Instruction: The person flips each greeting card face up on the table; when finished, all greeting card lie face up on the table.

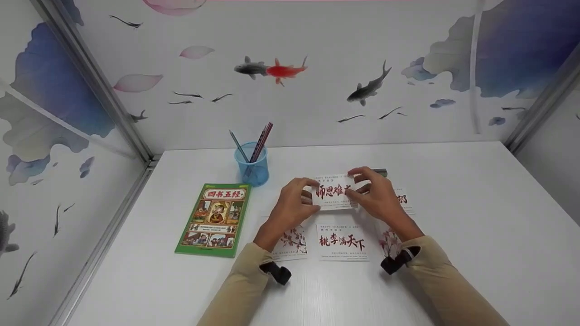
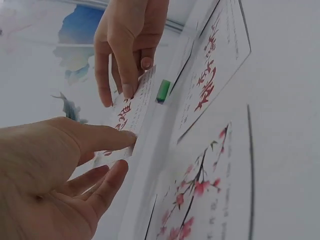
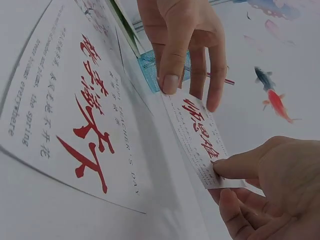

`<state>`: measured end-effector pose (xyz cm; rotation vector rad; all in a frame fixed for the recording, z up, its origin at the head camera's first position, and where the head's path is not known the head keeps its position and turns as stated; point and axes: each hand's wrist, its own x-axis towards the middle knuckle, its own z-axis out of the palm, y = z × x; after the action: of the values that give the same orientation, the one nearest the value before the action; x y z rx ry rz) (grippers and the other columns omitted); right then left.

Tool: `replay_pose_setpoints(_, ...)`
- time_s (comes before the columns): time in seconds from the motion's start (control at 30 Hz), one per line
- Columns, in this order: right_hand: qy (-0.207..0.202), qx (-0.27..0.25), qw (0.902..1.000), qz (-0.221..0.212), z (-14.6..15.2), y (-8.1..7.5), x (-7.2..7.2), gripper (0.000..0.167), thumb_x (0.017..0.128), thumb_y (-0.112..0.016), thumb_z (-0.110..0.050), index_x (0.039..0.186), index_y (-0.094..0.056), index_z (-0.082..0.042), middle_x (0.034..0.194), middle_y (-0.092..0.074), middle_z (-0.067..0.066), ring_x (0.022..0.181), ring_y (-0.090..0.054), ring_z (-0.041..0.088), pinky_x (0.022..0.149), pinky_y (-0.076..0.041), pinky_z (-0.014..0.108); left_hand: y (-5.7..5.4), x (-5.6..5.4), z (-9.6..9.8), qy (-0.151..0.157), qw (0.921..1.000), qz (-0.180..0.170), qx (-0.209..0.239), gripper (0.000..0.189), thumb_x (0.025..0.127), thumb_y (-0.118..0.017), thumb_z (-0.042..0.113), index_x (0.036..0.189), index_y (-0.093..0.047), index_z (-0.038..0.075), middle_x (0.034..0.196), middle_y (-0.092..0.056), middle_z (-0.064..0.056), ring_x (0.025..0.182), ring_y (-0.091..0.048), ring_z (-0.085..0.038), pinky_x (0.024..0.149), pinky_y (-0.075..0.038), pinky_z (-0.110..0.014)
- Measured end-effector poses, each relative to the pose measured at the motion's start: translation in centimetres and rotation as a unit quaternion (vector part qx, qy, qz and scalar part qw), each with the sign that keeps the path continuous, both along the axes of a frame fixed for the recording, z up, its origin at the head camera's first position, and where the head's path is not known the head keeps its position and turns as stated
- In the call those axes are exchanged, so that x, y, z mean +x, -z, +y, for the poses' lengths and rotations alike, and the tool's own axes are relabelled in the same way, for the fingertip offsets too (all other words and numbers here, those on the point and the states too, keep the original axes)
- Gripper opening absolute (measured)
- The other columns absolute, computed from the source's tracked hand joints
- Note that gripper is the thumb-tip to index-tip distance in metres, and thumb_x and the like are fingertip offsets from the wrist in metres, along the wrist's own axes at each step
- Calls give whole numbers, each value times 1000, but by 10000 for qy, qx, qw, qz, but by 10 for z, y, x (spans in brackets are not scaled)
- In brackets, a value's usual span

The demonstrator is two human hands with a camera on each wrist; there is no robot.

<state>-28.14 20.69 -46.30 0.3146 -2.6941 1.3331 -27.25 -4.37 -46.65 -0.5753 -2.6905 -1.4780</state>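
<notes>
My left hand (image 1: 291, 204) pinches the left edge of a white greeting card (image 1: 334, 199) with red Chinese characters, and my right hand (image 1: 379, 195) pinches its right edge. The card is held above the table; in the right wrist view the left hand's thumb lies on its printed face. Nearer to me lies another white card with red characters (image 1: 343, 244). A card with pink blossoms (image 2: 200, 185) lies beside it, partly under my left forearm. To the right, another flower card (image 1: 389, 240) is partly hidden by my right wrist, and one more card (image 1: 407, 201) shows behind that hand.
A green-bordered comic-style book (image 1: 213, 220) lies on the left of the white table (image 1: 136, 280). Behind it stands a blue mesh pen cup (image 1: 253, 170) with several pencils. A small green object (image 1: 380, 172) lies beyond my right hand. Painted panels stand around the table.
</notes>
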Motion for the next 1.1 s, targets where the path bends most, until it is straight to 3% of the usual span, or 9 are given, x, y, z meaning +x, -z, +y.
replay_pose_setpoints(0.07,33,83,10000,-37,0,1,0,36,97,-80,-11,131,-70,-8,127,-73,18,103,-78,34,88,-64,48,2,0,0,37,9996,128,-258,44,92,-80,0,135,-70,4,133,-64,-15,111,-74,-28,94,-65,-38)
replay_pose_setpoints(0.17,-21,281,9994,-175,0,2,1,23,98,-79,-11,120,-75,-7,125,-74,17,106,-78,36,88,-64,47,5,1,1,75,9982,212,-554,38,95,-77,-2,132,-73,2,133,-64,-15,110,-72,-27,95,-63,-38)
replay_pose_setpoints(0.3,-143,716,9964,-432,-1,3,3,22,97,-79,-12,119,-79,-6,131,-71,19,111,-74,37,84,-62,42,7,2,3,124,9946,348,-970,35,98,-77,2,133,-74,1,137,-64,-15,120,-66,-29,105,-58,-42)
replay_pose_setpoints(0.43,-311,1144,9921,-402,-2,4,3,24,92,-83,-12,115,-82,-5,131,-66,22,104,-70,33,81,-57,37,8,2,5,210,9905,402,-1302,26,101,-73,4,126,-78,0,139,-65,-17,134,-59,-35,117,-49,-49)
replay_pose_setpoints(0.57,-479,1324,9898,-220,-2,5,2,25,90,-86,-11,113,-83,-4,129,-65,25,105,-66,34,90,-56,45,9,1,7,298,9889,297,-1428,22,103,-70,5,122,-80,0,135,-69,-15,137,-57,-34,121,-46,-48)
replay_pose_setpoints(0.77,-635,1534,9858,-238,0,5,2,26,91,-87,-14,115,-83,-6,134,-67,25,129,-61,46,113,-49,62,8,2,7,366,9859,371,-1588,21,104,-70,6,122,-80,1,129,-73,-12,133,-59,-31,119,-47,-44)
replay_pose_setpoints(1.1,-687,1588,9845,-303,-3,7,6,29,90,-88,-18,117,-83,-7,132,-72,21,130,-62,45,113,-49,62,8,9,1,418,9840,512,-1656,20,105,-69,8,123,-78,4,128,-74,-11,131,-59,-31,118,-49,-44)
